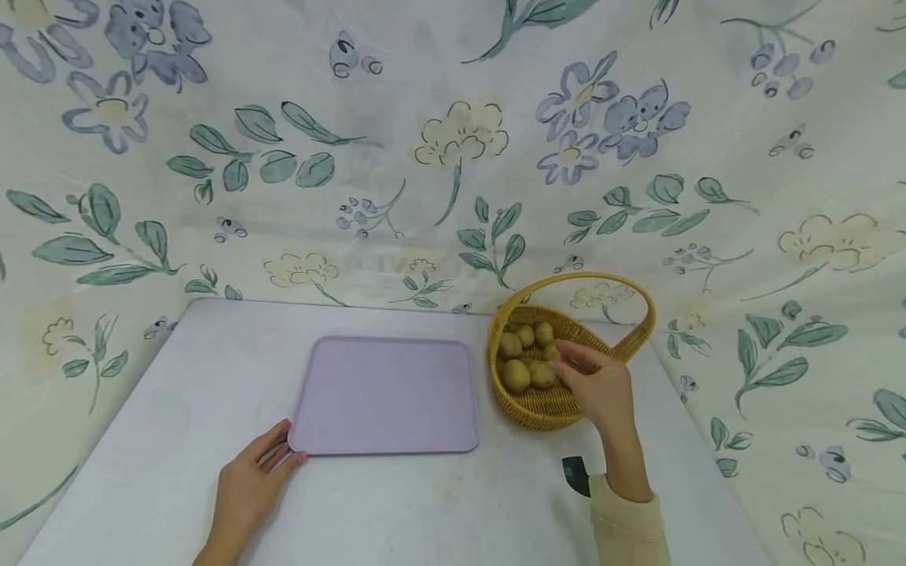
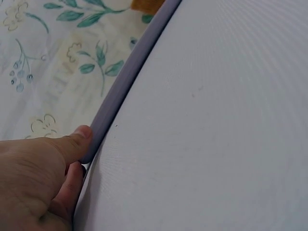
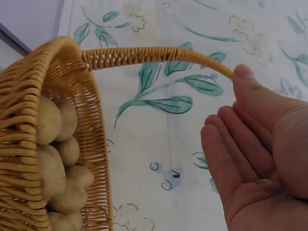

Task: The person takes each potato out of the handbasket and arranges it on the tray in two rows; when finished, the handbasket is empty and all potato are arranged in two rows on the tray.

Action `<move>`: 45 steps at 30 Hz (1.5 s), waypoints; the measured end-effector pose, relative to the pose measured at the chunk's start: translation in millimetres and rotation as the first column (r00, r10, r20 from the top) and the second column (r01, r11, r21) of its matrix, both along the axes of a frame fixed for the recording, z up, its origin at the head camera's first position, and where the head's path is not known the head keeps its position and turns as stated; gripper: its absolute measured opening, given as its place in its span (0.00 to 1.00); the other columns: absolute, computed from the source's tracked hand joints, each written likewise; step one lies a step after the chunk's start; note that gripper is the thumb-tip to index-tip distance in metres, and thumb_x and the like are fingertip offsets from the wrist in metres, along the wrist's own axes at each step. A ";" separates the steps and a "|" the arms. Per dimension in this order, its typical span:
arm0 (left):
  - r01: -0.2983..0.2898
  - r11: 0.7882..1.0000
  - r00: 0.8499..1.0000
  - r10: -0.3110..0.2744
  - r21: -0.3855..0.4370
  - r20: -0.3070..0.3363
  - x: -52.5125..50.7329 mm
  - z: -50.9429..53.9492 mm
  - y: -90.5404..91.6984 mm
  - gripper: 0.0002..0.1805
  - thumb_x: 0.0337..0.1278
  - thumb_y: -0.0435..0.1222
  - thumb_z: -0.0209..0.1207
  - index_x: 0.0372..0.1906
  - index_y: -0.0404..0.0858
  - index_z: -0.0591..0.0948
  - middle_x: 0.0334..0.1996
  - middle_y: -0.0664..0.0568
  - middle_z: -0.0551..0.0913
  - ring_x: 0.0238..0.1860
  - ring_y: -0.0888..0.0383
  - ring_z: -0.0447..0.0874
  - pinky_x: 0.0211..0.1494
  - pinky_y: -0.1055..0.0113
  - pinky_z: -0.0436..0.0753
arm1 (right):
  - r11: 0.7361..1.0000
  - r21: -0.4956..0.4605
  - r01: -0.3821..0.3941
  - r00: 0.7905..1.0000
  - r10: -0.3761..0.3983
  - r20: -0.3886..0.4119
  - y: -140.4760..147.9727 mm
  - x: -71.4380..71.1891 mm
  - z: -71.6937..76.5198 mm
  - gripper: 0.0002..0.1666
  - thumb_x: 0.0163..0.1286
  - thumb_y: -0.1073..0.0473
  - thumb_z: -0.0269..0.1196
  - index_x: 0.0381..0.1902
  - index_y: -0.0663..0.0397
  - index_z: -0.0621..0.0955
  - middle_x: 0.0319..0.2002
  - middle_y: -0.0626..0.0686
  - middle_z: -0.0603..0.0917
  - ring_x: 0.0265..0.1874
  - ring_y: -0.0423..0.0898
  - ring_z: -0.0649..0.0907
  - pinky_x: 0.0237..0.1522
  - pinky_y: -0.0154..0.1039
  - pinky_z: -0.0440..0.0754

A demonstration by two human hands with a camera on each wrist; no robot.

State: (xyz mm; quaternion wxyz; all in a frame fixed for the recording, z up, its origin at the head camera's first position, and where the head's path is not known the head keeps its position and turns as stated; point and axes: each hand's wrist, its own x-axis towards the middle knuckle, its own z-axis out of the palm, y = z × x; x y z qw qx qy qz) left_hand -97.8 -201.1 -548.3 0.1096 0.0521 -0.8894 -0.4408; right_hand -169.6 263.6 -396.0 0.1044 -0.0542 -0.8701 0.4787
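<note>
Several potatoes (image 1: 516,376) lie in the wicker basket (image 1: 538,420), near the far right corner of the worktop (image 1: 439,511). Your right hand (image 1: 594,389) is over them, loose and holding nothing; your left hand (image 1: 248,481) grasps the lilac tray (image 1: 382,393) at its near left corner.

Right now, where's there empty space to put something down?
The tray is bare inside its rim. The table is bare left of the tray, and on its near side between the left grip and right sleeve. Crowded: the basket, with potatoes inside and the right grip at its opening.
</note>
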 end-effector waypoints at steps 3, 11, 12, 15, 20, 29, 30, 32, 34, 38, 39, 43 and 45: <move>-0.004 1.000 1.000 0.004 -0.006 0.003 -0.2 0.3 0.0 0.35 0.51 0.32 0.75 0.65 0.28 0.76 0.59 0.33 0.82 0.52 0.43 0.87 0.45 0.96 0.78 | 0.999 0.005 -0.037 0.999 0.037 0.027 1.3 -10.7 1.4 0.26 0.64 0.49 0.75 0.58 0.51 0.86 0.58 0.54 0.87 0.57 0.50 0.87 0.48 0.21 0.88; -0.004 1.000 1.000 0.004 0.006 0.011 0.4 1.7 -0.6 0.34 0.53 0.31 0.74 0.65 0.27 0.76 0.59 0.31 0.82 0.53 0.39 0.86 0.44 0.97 0.78 | 0.984 0.155 -0.093 0.991 0.077 0.110 0.7 -35.7 7.8 0.33 0.62 0.38 0.73 0.61 0.48 0.85 0.58 0.53 0.87 0.59 0.53 0.86 0.62 0.51 0.88; -0.004 1.000 1.000 0.004 0.005 0.014 0.6 2.1 -0.6 0.34 0.53 0.32 0.74 0.65 0.27 0.76 0.59 0.32 0.81 0.53 0.39 0.86 0.44 0.96 0.78 | 0.981 0.164 -0.103 0.990 0.085 0.112 0.4 -38.0 8.0 0.34 0.62 0.38 0.73 0.61 0.49 0.85 0.58 0.53 0.87 0.59 0.54 0.86 0.62 0.52 0.87; -0.006 1.000 1.000 0.005 0.015 0.021 0.4 2.6 -0.4 0.34 0.54 0.32 0.74 0.66 0.28 0.76 0.60 0.32 0.81 0.54 0.40 0.86 0.44 0.96 0.79 | 0.979 0.155 -0.134 0.985 0.115 0.128 -0.6 -43.9 7.6 0.35 0.62 0.40 0.73 0.62 0.51 0.83 0.59 0.54 0.86 0.60 0.56 0.85 0.64 0.53 0.86; -0.002 1.000 1.000 0.002 0.010 0.018 -1.3 2.7 0.0 0.34 0.53 0.32 0.74 0.66 0.28 0.76 0.59 0.33 0.82 0.53 0.42 0.87 0.45 0.94 0.80 | 0.975 0.143 -0.168 0.978 0.146 0.151 -0.4 -52.1 1.5 0.31 0.63 0.46 0.74 0.61 0.52 0.84 0.64 0.54 0.83 0.62 0.55 0.84 0.66 0.53 0.85; -0.009 1.000 0.998 0.008 0.023 0.064 -0.1 3.5 1.0 0.35 0.54 0.33 0.74 0.67 0.29 0.75 0.61 0.33 0.81 0.54 0.43 0.87 0.46 0.93 0.81 | 0.950 0.155 -0.271 0.951 0.239 0.194 6.4 -70.6 -7.7 0.30 0.61 0.46 0.75 0.58 0.52 0.86 0.63 0.54 0.84 0.62 0.55 0.83 0.67 0.54 0.83; -0.012 1.000 0.997 0.010 0.028 0.071 0.2 3.5 1.3 0.35 0.54 0.33 0.74 0.67 0.29 0.75 0.61 0.33 0.81 0.54 0.43 0.87 0.46 0.94 0.81 | 0.947 0.152 -0.282 0.948 0.251 0.194 6.7 -72.6 -8.3 0.30 0.61 0.46 0.75 0.58 0.52 0.86 0.62 0.53 0.85 0.62 0.54 0.83 0.67 0.53 0.83; -0.016 0.999 0.997 0.013 0.040 0.078 0.6 3.7 1.9 0.35 0.54 0.33 0.74 0.67 0.29 0.75 0.61 0.33 0.81 0.55 0.42 0.86 0.46 0.93 0.81 | 0.940 0.151 -0.306 0.942 0.277 0.190 7.5 -76.7 -10.0 0.29 0.61 0.48 0.76 0.58 0.53 0.86 0.59 0.53 0.86 0.60 0.54 0.84 0.65 0.52 0.85; -0.017 0.998 0.997 0.013 0.053 0.079 0.5 3.6 2.4 0.34 0.54 0.32 0.73 0.67 0.29 0.75 0.61 0.32 0.81 0.55 0.42 0.86 0.46 0.93 0.81 | 0.932 0.156 -0.327 0.936 0.298 0.186 8.4 -80.8 -12.8 0.28 0.61 0.50 0.76 0.57 0.54 0.86 0.58 0.54 0.87 0.58 0.53 0.85 0.62 0.49 0.87; -0.020 0.998 0.997 0.015 0.065 0.075 -0.2 3.3 2.9 0.34 0.54 0.32 0.73 0.67 0.30 0.76 0.60 0.32 0.81 0.54 0.43 0.87 0.46 0.93 0.82 | 0.923 0.142 -0.357 0.925 0.328 0.192 9.6 -88.5 -20.1 0.24 0.62 0.56 0.76 0.56 0.56 0.87 0.57 0.55 0.88 0.56 0.54 0.86 0.58 0.42 0.89; -0.021 0.998 0.997 0.016 0.066 0.076 -0.4 3.2 2.9 0.34 0.54 0.32 0.73 0.67 0.30 0.76 0.61 0.33 0.81 0.54 0.43 0.87 0.46 0.93 0.81 | 0.921 0.132 -0.368 0.920 0.340 0.194 9.8 -90.2 -21.9 0.24 0.63 0.58 0.75 0.56 0.58 0.86 0.57 0.57 0.87 0.56 0.55 0.86 0.57 0.42 0.89; -0.033 0.997 0.996 0.027 0.070 0.088 -0.6 3.9 3.4 0.34 0.55 0.32 0.73 0.67 0.31 0.76 0.61 0.33 0.82 0.53 0.44 0.87 0.45 0.93 0.82 | 0.917 0.100 -0.386 0.909 0.359 0.211 8.9 -95.6 -27.1 0.24 0.64 0.60 0.74 0.57 0.59 0.85 0.59 0.58 0.86 0.58 0.56 0.85 0.60 0.43 0.88; -0.041 0.997 0.995 0.034 0.069 0.092 -0.5 4.6 4.0 0.34 0.55 0.33 0.74 0.67 0.31 0.77 0.60 0.34 0.82 0.53 0.44 0.88 0.45 0.93 0.82 | 0.916 0.085 -0.391 0.906 0.367 0.212 8.4 -97.6 -29.1 0.23 0.63 0.61 0.74 0.56 0.58 0.86 0.58 0.58 0.86 0.58 0.56 0.85 0.59 0.43 0.89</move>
